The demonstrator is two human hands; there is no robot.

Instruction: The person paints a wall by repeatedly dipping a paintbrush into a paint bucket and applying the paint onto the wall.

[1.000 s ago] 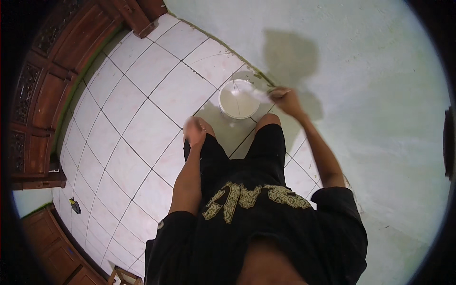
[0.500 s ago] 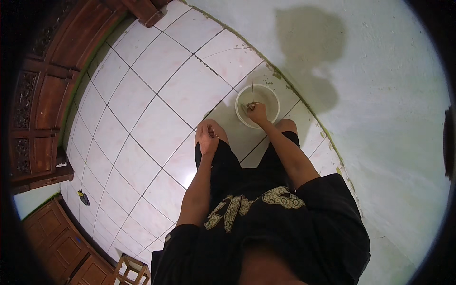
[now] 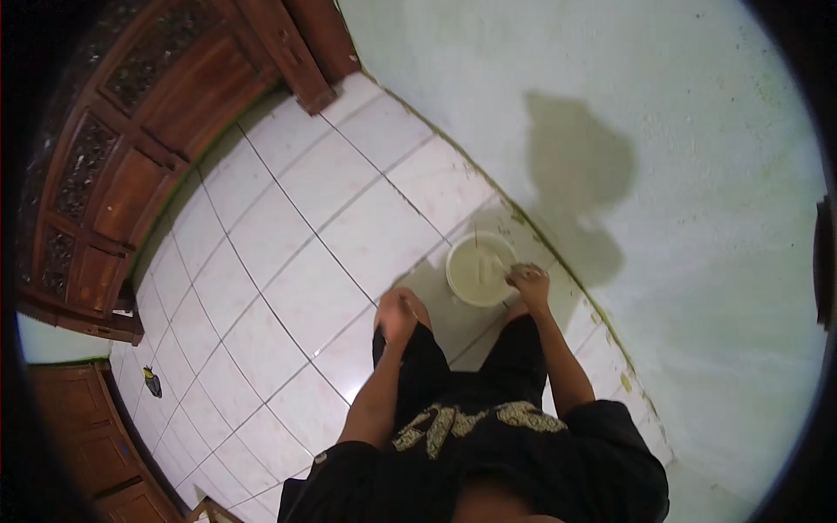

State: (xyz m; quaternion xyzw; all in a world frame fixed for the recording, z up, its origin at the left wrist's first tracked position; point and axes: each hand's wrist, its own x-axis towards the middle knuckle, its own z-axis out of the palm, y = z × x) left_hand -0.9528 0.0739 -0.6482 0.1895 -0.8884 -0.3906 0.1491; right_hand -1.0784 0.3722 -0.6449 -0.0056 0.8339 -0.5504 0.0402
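Right hand (image 3: 529, 283), fingers curled round pale brush (image 3: 500, 263), shifted from inside white bucket (image 3: 450, 279) to its right rim; brush presumably wetted; left hand (image 3: 398, 320) rested at knee (image 3: 418, 305), hold indeterminable; bucket set on floor tiles (image 3: 283, 261).

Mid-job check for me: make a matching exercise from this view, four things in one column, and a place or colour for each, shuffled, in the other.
Things:
1. Left hand
2. Right hand
3. Bucket
4. Wall

Places and colours:
A. White, standing on the tiled floor
B. Pale green, at the right of the view
C. By the right rim of the bucket
D. At the left knee

Right pairs: 1-D, 2-C, 3-A, 4-B
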